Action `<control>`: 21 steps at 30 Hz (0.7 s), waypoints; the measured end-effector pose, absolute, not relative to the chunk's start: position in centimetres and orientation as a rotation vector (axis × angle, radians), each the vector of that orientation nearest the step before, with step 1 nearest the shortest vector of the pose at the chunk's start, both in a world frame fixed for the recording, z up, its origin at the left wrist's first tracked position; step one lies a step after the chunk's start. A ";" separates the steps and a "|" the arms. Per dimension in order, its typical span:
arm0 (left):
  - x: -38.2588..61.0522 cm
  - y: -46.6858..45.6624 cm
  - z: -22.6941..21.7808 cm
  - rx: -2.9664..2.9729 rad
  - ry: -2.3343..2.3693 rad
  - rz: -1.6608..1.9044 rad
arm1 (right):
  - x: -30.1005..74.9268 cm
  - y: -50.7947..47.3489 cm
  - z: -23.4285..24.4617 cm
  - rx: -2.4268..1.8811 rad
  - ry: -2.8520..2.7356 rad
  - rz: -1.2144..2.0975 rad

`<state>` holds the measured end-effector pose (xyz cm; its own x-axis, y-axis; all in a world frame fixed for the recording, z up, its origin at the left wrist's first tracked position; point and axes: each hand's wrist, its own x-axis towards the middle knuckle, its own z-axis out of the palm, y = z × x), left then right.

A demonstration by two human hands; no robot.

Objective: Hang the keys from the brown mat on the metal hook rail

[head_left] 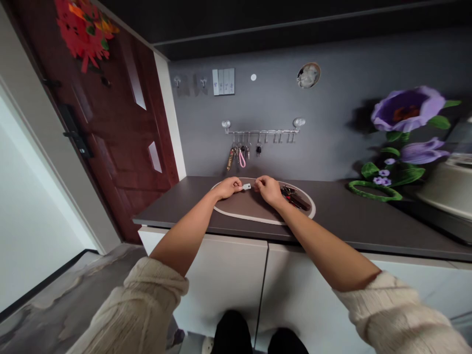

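Observation:
My left hand is closed in a pinch on a small pale flat piece with a dark hole near its end, perhaps a key or a tag. Just to the right, my right hand has its fingertips pressed together. Whatever it may hold is too small to make out. Both hands are over an oval brown mat with a pale rim. On the mat's right part, partly hidden by my right hand, lies a pile of keys and dark small items.
Keys and fobs hang from a clear hook rail on the grey wall. The dark countertop carries a purple flower ornament and a pale appliance at right. A dark cabinet overhangs; a red-brown door stands left.

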<state>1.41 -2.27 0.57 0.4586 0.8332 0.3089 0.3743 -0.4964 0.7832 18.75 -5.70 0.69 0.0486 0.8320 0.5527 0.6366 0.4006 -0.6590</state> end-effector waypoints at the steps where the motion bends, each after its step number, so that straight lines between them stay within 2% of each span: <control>1: 1.5 -2.4 0.7 2.026 1.010 0.966 | 18.8 -5.6 0.6 -1.313 -1.658 0.264; 7: 2.0 -3.0 1.5 1.747 0.936 1.094 | 18.4 -5.6 0.3 -1.284 -1.654 0.415; 14: 2.3 -3.1 1.7 1.537 0.775 1.083 | 17.8 -5.9 0.2 -1.206 -1.698 0.539; 21: 2.5 -3.5 1.9 1.481 0.734 1.065 | 17.8 -5.4 0.0 -1.129 -1.689 0.409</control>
